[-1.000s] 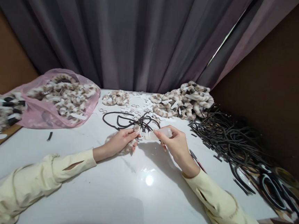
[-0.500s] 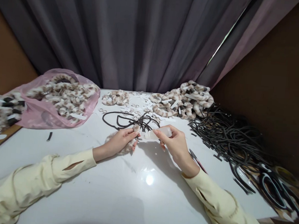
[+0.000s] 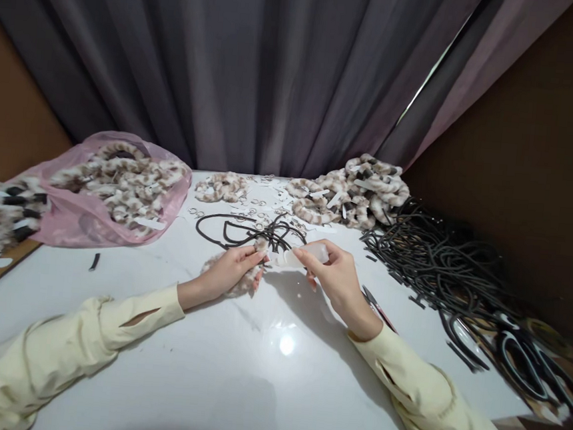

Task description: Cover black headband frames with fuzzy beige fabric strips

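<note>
My left hand [image 3: 227, 271] is closed on a fluffy white-and-brown fur strap [image 3: 246, 286], whose end sticks up between thumb and fingers. Most of the strap is hidden beneath the palm. In my right hand [image 3: 339, 277] a small translucent white squeeze bottle [image 3: 291, 258] lies tilted on its side, gripped by thumb and fingers. Its narrow tip points left, close to the fur strap's end; whether the two touch I cannot tell. Just behind both hands, black cords [image 3: 234, 237] lie looped on the white table [image 3: 213, 362].
Fur rings fill a pink plastic bag [image 3: 60, 218] at left. More fur rings [image 3: 364, 188] are heaped at the back right, near small metal clasps [image 3: 254, 212]. Black cords [image 3: 428, 254] pile up at right. A pointed cutting tool [image 3: 377, 307] lies by my right wrist.
</note>
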A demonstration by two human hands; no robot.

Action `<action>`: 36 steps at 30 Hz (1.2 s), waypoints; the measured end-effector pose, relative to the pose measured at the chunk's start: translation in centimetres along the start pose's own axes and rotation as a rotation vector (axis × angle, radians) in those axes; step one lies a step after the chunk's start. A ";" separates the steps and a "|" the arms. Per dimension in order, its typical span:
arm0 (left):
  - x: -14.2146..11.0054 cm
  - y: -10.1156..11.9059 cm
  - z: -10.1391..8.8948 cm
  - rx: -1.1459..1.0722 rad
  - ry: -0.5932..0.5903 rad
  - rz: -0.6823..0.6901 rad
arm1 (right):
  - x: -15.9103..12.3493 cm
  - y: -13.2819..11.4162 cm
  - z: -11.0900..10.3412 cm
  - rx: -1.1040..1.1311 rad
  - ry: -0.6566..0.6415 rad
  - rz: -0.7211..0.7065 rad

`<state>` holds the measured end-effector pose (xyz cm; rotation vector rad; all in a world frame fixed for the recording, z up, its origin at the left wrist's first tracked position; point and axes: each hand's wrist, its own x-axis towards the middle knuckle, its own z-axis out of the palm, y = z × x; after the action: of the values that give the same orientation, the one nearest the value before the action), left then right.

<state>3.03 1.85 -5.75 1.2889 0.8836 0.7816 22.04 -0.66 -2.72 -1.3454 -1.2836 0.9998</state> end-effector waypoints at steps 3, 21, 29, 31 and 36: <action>0.0 0.0 0.0 0.008 0.000 0.006 | 0.0 0.0 0.0 0.003 -0.002 -0.005; 0.0 0.0 0.0 -0.023 0.011 -0.015 | 0.0 -0.3 -0.2 -0.017 0.024 -0.009; 0.1 0.0 -0.1 -0.006 0.009 -0.005 | -0.1 -0.4 -0.1 -0.002 0.036 -0.015; 0.1 -0.1 -0.1 0.007 0.005 0.002 | -0.1 -0.4 0.0 -0.011 0.026 -0.017; -0.1 0.0 0.0 -0.020 0.009 -0.012 | -0.2 -0.7 -0.1 -0.053 0.038 -0.013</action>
<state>2.99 1.81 -5.71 1.2627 0.8880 0.7849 22.02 -0.91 -2.02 -1.3885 -1.2969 0.9322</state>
